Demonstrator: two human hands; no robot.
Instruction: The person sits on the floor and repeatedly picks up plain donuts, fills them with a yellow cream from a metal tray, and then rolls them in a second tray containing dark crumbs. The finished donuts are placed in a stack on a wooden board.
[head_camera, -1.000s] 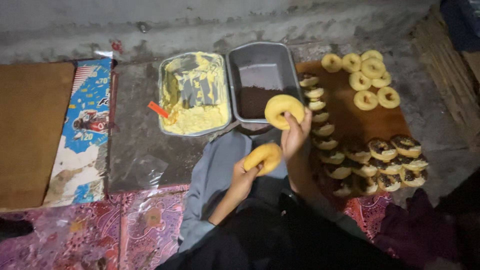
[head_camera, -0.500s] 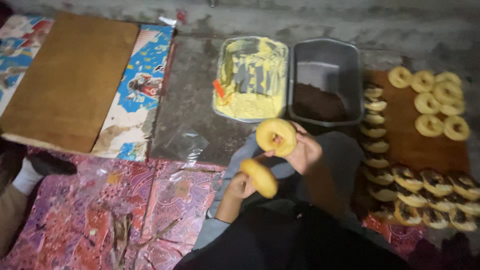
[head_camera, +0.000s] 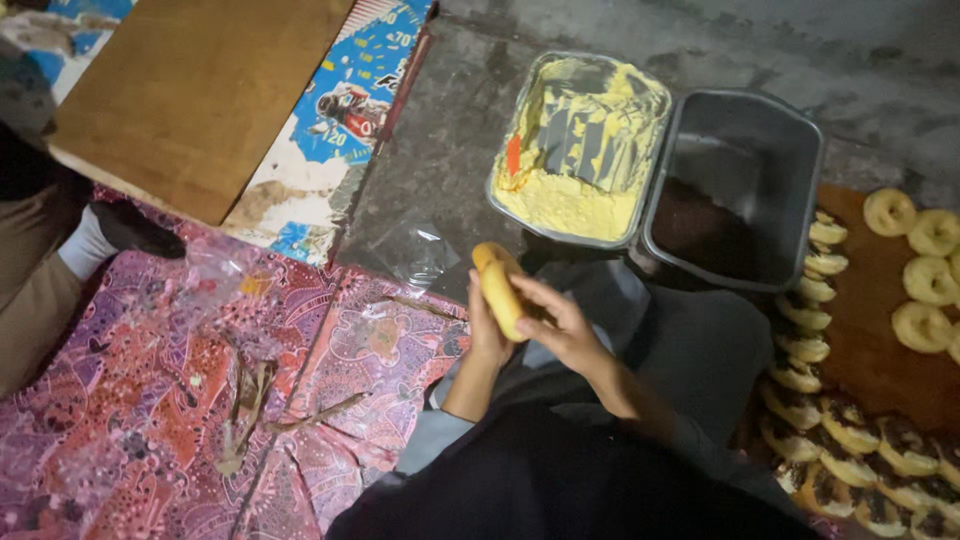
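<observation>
Hands, left hand (head_camera: 487, 335) and right hand (head_camera: 555, 325), press together, clamping a doughnut (head_camera: 498, 288) edge-up.

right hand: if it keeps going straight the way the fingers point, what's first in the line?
The right hand points its fingers left onto the ring-shaped pastry it already touches, so that comes first. Just behind sits the left hand. Depth beyond is unclear.

The yellow ring-shaped doughnut (head_camera: 499, 288) is seen edge-on, so its hole is hidden. The left hand (head_camera: 485, 335) sits mostly behind it. The plain round doughnuts on the brown board (head_camera: 925, 280) are cut off at the right edge. The chocolate-topped doughnuts (head_camera: 860, 470) run off the bottom corner. Another person's leg in brown trousers (head_camera: 35, 290) is cut off at the left.
</observation>
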